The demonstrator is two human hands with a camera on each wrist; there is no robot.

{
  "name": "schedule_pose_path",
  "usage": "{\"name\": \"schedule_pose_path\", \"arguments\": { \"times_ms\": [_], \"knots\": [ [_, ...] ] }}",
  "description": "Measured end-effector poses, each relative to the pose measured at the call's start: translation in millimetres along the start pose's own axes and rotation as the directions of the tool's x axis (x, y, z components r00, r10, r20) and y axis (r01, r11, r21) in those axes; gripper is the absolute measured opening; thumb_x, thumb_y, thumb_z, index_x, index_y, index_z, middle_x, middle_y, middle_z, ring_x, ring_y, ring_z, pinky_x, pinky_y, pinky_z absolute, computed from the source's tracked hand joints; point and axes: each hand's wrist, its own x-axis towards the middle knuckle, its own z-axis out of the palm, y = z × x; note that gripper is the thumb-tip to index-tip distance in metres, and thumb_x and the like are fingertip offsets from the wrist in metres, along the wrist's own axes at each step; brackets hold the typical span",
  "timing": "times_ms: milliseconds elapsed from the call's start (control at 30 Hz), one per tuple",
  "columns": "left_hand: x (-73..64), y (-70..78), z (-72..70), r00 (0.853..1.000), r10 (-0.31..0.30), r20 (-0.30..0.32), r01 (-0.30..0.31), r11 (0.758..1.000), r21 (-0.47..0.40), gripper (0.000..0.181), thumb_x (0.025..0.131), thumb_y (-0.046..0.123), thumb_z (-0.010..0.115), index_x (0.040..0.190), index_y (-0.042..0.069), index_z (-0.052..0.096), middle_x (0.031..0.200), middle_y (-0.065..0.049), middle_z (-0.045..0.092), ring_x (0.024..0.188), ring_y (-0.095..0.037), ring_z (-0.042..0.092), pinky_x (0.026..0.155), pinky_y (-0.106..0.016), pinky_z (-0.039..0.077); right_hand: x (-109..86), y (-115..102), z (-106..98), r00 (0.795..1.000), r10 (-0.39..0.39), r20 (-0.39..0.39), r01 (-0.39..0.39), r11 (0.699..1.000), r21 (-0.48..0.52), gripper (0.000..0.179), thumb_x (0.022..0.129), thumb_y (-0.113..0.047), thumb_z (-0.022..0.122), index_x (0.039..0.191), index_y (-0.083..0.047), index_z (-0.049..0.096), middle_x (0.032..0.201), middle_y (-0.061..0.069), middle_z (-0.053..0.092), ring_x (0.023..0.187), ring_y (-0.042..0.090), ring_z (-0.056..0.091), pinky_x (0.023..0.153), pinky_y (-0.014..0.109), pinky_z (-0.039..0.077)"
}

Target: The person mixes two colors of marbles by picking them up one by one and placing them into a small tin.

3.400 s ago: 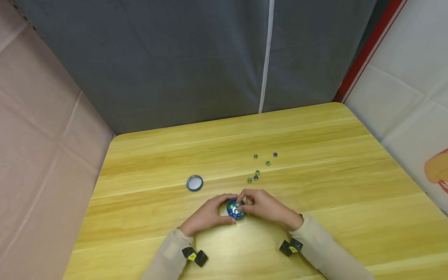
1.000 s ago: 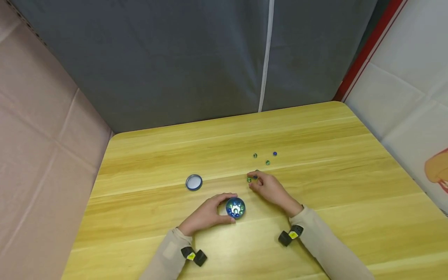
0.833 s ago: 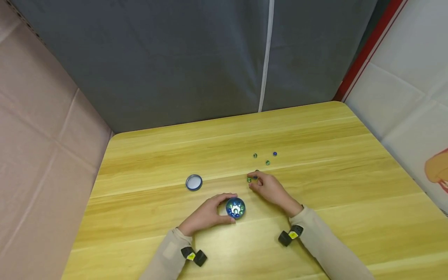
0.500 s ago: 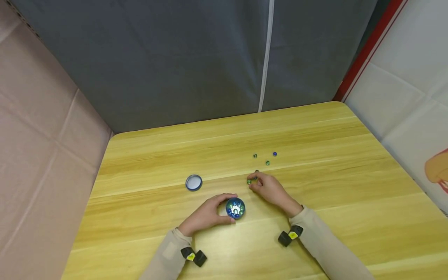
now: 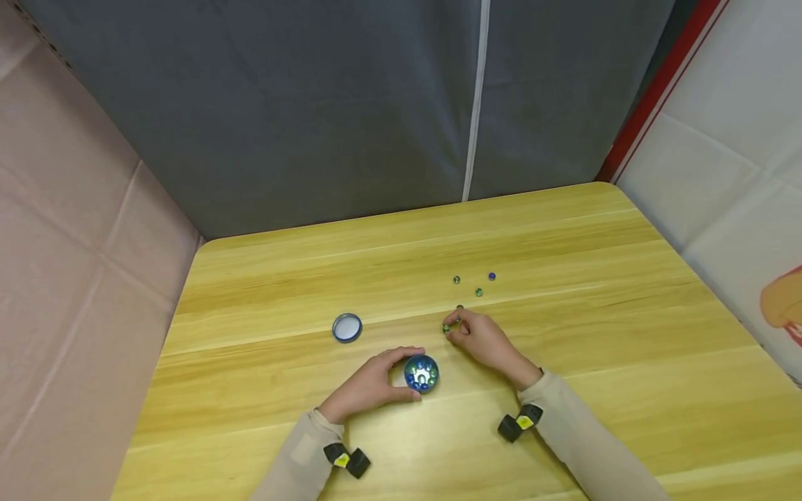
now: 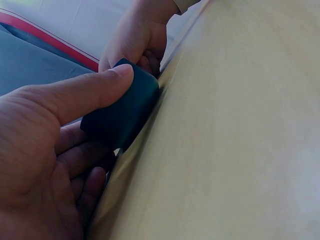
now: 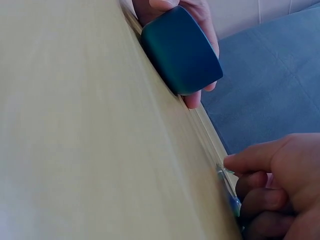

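Observation:
My left hand (image 5: 374,383) holds a small round blue tin (image 5: 433,360) from its left side, thumb and fingers curved round the wall. Green and blue marbles lie inside the open top. In the left wrist view the thumb presses the dark teal wall of the tin (image 6: 125,107). Up and right of the tin, my right hand (image 5: 482,337) has thumb and index finger closed round a green glass marble (image 5: 446,328) at the tabletop. Another marble (image 5: 460,307) peeks out just behind the index finger, and a blue one beside it is mostly covered by the hand.
Farther back lie two green marbles, one (image 5: 457,280) left of the other (image 5: 479,292), and a blue marble (image 5: 491,276). A round lid (image 5: 347,328) with a blue rim and pale inside lies left of the hands. A grey curtain (image 5: 313,125) hangs behind the wooden table (image 5: 269,292).
My right hand has gone from over the tin to the loose marbles behind it. Over the last second the green marble has slid slightly nearer, between thumb and index finger. My left hand stays put.

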Motion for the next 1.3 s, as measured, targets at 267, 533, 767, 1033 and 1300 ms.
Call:
{"name": "schedule_pose_path", "arguments": {
  "times_ms": [267,533,767,1033,1300],
  "knots": [
    [-1.0,-0.5,0.7,1.000,-0.010,0.003,0.010,1.000,-0.007,0.067,0.080,0.037,0.078,0.139,0.027,0.050,0.146,0.002,0.048,0.137,-0.022,0.043,0.114,-0.047,0.035,-3.6,-3,0,0.999,-0.021,0.034,0.018,0.998,0.063,0.018,0.089,-0.012,0.066,0.107,-0.007,0.066,0.059,-0.002,0.046,0.049,0.010,0.040,0.044,0.019,0.033],
    [-1.1,0.0,0.3,1.000,-0.015,0.001,0.015,1.000,-0.001,0.068,0.079,0.038,0.079,0.140,0.026,0.049,0.146,0.001,0.048,0.137,-0.023,0.043,0.114,-0.048,0.034,-11.5,-15,-2,0.995,-0.049,0.082,0.040,0.994,0.099,0.019,0.091,-0.016,0.065,0.108,-0.007,0.065,0.058,-0.003,0.046,0.048,0.008,0.039,0.044,0.018,0.033],
    [-0.6,-0.5,-0.1,1.000,-0.015,0.002,0.015,1.000,0.003,0.068,0.079,0.037,0.079,0.139,0.026,0.050,0.145,-0.001,0.050,0.136,-0.024,0.044,0.113,-0.049,0.035,-19.2,-23,-1,0.985,-0.092,0.143,0.078,0.992,0.103,0.017,0.090,-0.014,0.066,0.106,-0.008,0.066,0.061,-0.003,0.048,0.050,0.007,0.041,0.046,0.017,0.034],
    [0.7,-0.5,-0.4,1.000,-0.002,0.001,0.002,1.000,0.005,0.068,0.078,0.036,0.079,0.139,0.026,0.050,0.145,0.000,0.050,0.136,-0.024,0.044,0.113,-0.049,0.035,-23.9,-28,3,0.970,-0.129,0.205,0.102,0.985,0.137,0.014,0.089,-0.013,0.067,0.103,-0.010,0.066,0.062,-0.004,0.046,0.053,0.006,0.041,0.047,0.016,0.033],
    [1.4,-1.8,-0.3,1.000,-0.004,0.005,0.004,1.000,0.012,0.067,0.080,0.038,0.078,0.139,0.028,0.049,0.145,0.001,0.049,0.136,-0.023,0.044,0.113,-0.048,0.036,-27.1,-30,5,0.945,-0.179,0.274,0.140,0.978,0.158,0.015,0.090,-0.013,0.067,0.104,-0.009,0.067,0.061,-0.005,0.045,0.052,0.003,0.039,0.047,0.015,0.032]
  ]
}}
